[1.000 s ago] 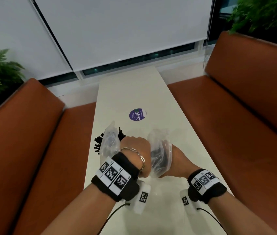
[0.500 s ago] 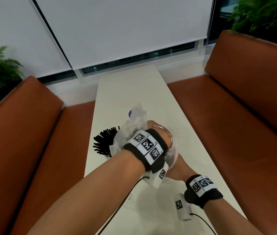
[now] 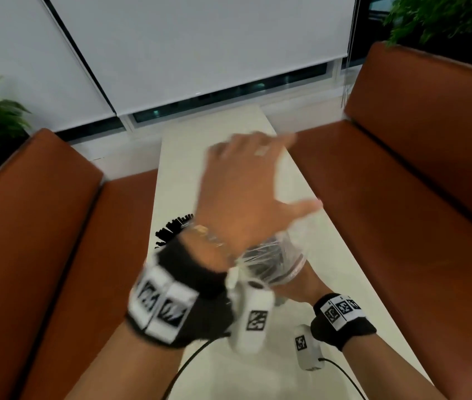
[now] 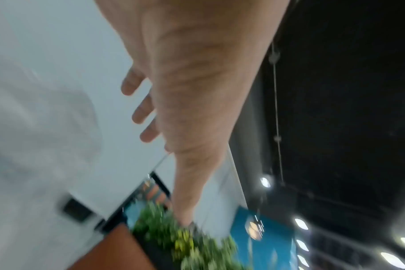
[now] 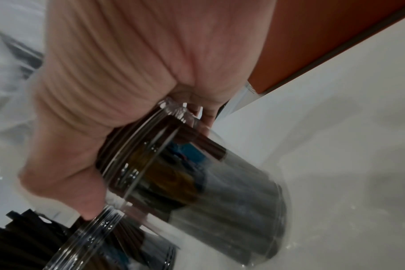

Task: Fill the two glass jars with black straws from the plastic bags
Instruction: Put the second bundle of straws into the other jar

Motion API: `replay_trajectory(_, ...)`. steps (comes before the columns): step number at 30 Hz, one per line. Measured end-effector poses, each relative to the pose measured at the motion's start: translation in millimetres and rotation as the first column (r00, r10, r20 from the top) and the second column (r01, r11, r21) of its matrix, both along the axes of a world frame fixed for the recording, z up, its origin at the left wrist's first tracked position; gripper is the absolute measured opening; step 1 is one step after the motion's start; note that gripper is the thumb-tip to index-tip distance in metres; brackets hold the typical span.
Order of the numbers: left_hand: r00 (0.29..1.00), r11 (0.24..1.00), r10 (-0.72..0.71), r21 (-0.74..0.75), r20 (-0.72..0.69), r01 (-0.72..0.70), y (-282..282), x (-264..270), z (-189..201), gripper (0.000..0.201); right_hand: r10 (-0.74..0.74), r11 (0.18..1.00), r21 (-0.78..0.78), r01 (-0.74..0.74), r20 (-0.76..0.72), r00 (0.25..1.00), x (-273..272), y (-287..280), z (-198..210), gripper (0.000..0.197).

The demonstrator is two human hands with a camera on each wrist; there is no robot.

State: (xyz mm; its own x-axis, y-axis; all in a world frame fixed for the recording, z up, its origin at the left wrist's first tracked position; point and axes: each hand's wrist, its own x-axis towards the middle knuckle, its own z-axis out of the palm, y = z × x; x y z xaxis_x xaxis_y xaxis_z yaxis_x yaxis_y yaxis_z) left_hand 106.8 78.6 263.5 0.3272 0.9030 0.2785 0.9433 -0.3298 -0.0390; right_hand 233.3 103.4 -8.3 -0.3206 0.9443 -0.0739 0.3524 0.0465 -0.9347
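The left hand (image 3: 246,194) is raised above the table (image 3: 341,272), fingers spread and straight, thumb out to the side, touching nothing; the left wrist view confirms the bare palm (image 4: 197,73) with the fingertips fanned against the white blind (image 3: 200,47). It is blurred in both views.

Under it, the right hand (image 5: 118,87) is wrapped around the neck of a glass jar (image 5: 197,182), thumb on one side of the threaded rim and the other fingers curled behind it. The jar is packed with black straws (image 5: 238,201) and leans over, its base down on the table. A clear plastic bag (image 3: 283,255) sits over the straw tops, bunched at the jar's mouth just above the gripping fingers; whether the fingers also pinch the bag is hard to tell through the blur.

A second jar (image 5: 99,237) stands just beside the first, close to the thumb tip, with its own bundle of straws (image 3: 174,226) fanning out of the top, left of the left wrist in the head view.
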Motion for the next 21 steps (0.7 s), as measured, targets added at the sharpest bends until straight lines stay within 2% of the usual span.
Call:
replay_trajectory(1, 0.99, 0.996, 0.093, -0.001, 0.104, -0.093, -6.4, -18.7, 2.6, 0.111, -0.022, 1.0, 0.003, 0.022, 0.014, 1.0, 0.9, 0.0, -0.4, 0.069)
replay_trajectory(2, 0.967, 0.98, 0.194, -0.072, 0.165, -0.184, -12.6, -37.3, -3.6, 0.122, -0.033, 0.999, -0.017, 0.033, -0.005, 0.999, 2.2, -1.3, -3.5, 0.077)
replay_trajectory(4, 0.899, 0.917, 0.332, -0.323, 0.287, -0.236, -22.9, -60.8, -32.1, 0.134, -0.041, 0.999, -0.004, 0.041, -0.01, 0.999, 0.1, -2.4, -4.5, 0.08)
replay_trajectory(5, 0.86, 0.894, 0.351, -0.406, 0.37, -0.19, -22.6, -66.1, -50.1, 0.125, -0.036, 0.999, 0.021, 0.035, 0.021, 0.999, -0.7, -2.8, -3.9, 0.078)
replay_trajectory(6, 0.832, 0.888, 0.353, -0.434, 0.429, -0.153, -21.3, -66.1, -67.7, 0.102, -0.04, 0.999, 0.028, 0.04, 0.008, 0.999, -1.5, -4.1, -2.7, 0.074)
replay_trajectory(8, 0.779, 0.925, 0.335, -0.342, 0.529, -0.165, -18.5, -59.3, -89.8, 0.056, -0.061, 0.998, 0.006, 0.061, -0.008, 0.998, -1.8, -4.7, 1.5, 0.069)
replay_trajectory(10, 0.716, 0.961, 0.277, -0.185, 0.641, -0.206, -18.0, -54.8, -88.7, 0.033, -0.103, 0.994, -0.039, 0.102, -0.025, 0.994, -1.3, -5.9, 1.4, 0.07)
replay_trajectory(12, 0.621, 0.96, 0.238, -0.082, 0.747, -0.269, -23.2, -57.5, -69.8, 0.029, -0.125, 0.992, -0.024, 0.126, 0.036, 0.992, -3.8, -6.3, 8.6, 0.077)
replay_trajectory(14, 0.546, 0.943, 0.208, -0.018, 0.811, -0.332, -33.4, -68.2, -45.4, 0.034, -0.166, 0.984, -0.058, 0.169, 0.053, 0.985, -8.0, -1.6, 15.6, 0.092)
replay_trajectory(16, 0.468, 0.927, 0.167, 0.023, 0.868, -0.374, -46.4, -82.8, -27.8, 0.04, -0.183, 0.98, -0.075, 0.187, 0.05, 0.982, -11.1, 3.7, 25.9, 0.098)
replay_trajectory(18, 0.329, 0.928, 0.092, 0.039, 0.94, -0.37, -59.3, -100.4, -18.9, 0.048, -0.177, 0.983, -0.037, 0.18, 0.076, 0.981, -11.2, 3.8, 42.7, 0.108)
replay_trajectory(20, 0.152, 0.952, 0.019, 0.028, 0.988, -0.304, -73.3, -117.5, -18.5, 0.048, -0.187, 0.982, 0.021, 0.186, 0.174, 0.967, -4.5, -1.9, 64.1, 0.151)
replay_trajectory(21, 0.087, 0.967, 0.003, 0.019, 0.996, -0.254, -81.2, -124.5, -20.3, 0.045, -0.203, 0.979, 0.03, 0.201, 0.222, 0.954, 0.2, -8.0, 78.9, 0.165)
